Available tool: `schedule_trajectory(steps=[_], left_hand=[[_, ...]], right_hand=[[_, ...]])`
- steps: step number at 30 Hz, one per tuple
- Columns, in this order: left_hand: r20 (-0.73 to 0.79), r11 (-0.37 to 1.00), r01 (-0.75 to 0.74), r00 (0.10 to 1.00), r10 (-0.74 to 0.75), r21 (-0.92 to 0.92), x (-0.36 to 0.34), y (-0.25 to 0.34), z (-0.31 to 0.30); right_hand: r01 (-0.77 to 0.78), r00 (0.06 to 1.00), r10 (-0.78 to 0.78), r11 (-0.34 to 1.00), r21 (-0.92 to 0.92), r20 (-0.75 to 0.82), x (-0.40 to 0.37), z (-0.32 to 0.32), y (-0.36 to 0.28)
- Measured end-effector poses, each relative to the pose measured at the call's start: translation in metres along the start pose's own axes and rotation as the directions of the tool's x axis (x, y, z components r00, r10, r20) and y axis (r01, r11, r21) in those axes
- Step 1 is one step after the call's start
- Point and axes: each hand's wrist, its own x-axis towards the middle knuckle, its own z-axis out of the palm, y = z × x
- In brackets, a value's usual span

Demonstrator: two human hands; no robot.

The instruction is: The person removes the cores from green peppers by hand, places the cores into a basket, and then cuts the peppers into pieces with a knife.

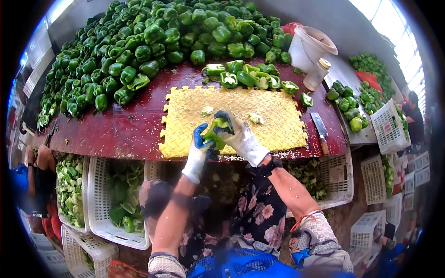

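A green bell pepper (216,133), cut open, is between my two gloved hands, just above the near edge of a yellow foam mat (278,127). My left hand (197,150) grips its lower left side with bent fingers. My right hand (238,135) wraps round it from the upper right, its dark-coated fingertips pressed to the flesh. Two pale pepper cores, one core (206,111) left and one core (255,118) right, lie on the mat beyond my hands. Cut bell peppers (262,79) sit along the mat's far edge. To the right rests a cleaver-like knife (319,127) with a wooden handle.
A large heap of whole green peppers (153,39) covers the back of the red table (111,134). At the right stand a white bucket (303,51) and a jar (317,75). Below the table edge are a crate (99,204) of pepper pieces and a crate (343,178) of scraps.
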Motion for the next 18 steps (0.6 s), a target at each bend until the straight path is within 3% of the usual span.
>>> schedule_trajectory(steps=[2, 4, 6, 7, 8, 9, 10, 11, 13, 14, 16, 17, 18], left_hand=[[0.026, 0.999, 0.040, 0.999, -0.040, 0.013, -0.002, 0.002, 0.000], [0.053, 0.999, 0.036, 0.998, -0.034, -0.031, -0.002, -0.001, -0.001], [0.082, 0.994, 0.072, 0.995, -0.065, -0.082, -0.007, 0.007, 0.004], [0.101, 0.981, 0.097, 0.992, -0.080, -0.171, -0.012, 0.018, 0.010], [0.118, 0.958, 0.121, 0.989, -0.093, -0.258, -0.016, 0.029, 0.017], [0.098, 0.976, 0.076, 0.994, -0.057, -0.204, -0.016, 0.036, 0.023], [0.116, 0.960, 0.026, 0.993, 0.007, -0.280, -0.015, 0.041, 0.029], [0.100, 0.949, -0.006, 0.994, 0.040, -0.315, -0.010, 0.039, 0.026], [0.022, 0.930, -0.050, 0.998, 0.063, -0.364, -0.005, 0.035, 0.018], [-0.036, 0.939, -0.072, 0.997, 0.064, -0.336, -0.003, 0.031, 0.016], [-0.102, 0.995, -0.059, 0.994, 0.050, -0.086, 0.000, 0.020, 0.014], [-0.116, 0.967, -0.042, 0.991, 0.073, 0.250, 0.002, 0.010, 0.010], [-0.005, 0.688, -0.324, 0.903, 0.429, 0.650, 0.004, 0.010, 0.017]], right_hand=[[0.013, 0.991, -0.012, 1.000, 0.008, -0.131, -0.001, 0.005, 0.015], [-0.011, 0.994, 0.011, 1.000, -0.004, -0.108, 0.002, -0.006, 0.010], [-0.264, 0.955, 0.295, 0.902, 0.342, -0.041, -0.003, -0.027, -0.011], [-0.279, 0.910, 0.396, 0.802, 0.528, -0.121, -0.001, -0.029, -0.014], [-0.326, 0.854, 0.504, 0.713, 0.621, -0.131, 0.007, -0.028, 0.014], [-0.332, 0.835, 0.531, 0.693, 0.640, -0.142, 0.004, -0.039, 0.006], [-0.336, 0.815, 0.558, 0.672, 0.661, -0.153, 0.000, -0.051, -0.008], [-0.336, 0.812, 0.562, 0.671, 0.661, -0.157, -0.002, -0.055, -0.015], [-0.079, 0.784, 0.414, 0.806, 0.586, -0.464, -0.006, -0.055, -0.023], [0.138, 0.741, 0.102, 0.944, 0.299, -0.664, -0.004, -0.050, -0.007], [-0.035, 0.941, 0.162, 0.920, 0.390, -0.297, 0.019, -0.033, 0.057], [-0.297, 0.953, 0.263, 0.907, -0.297, -0.148, 0.007, -0.040, 0.042], [-0.140, 0.934, 0.101, 0.986, -0.090, -0.343, 0.010, -0.043, 0.035]])
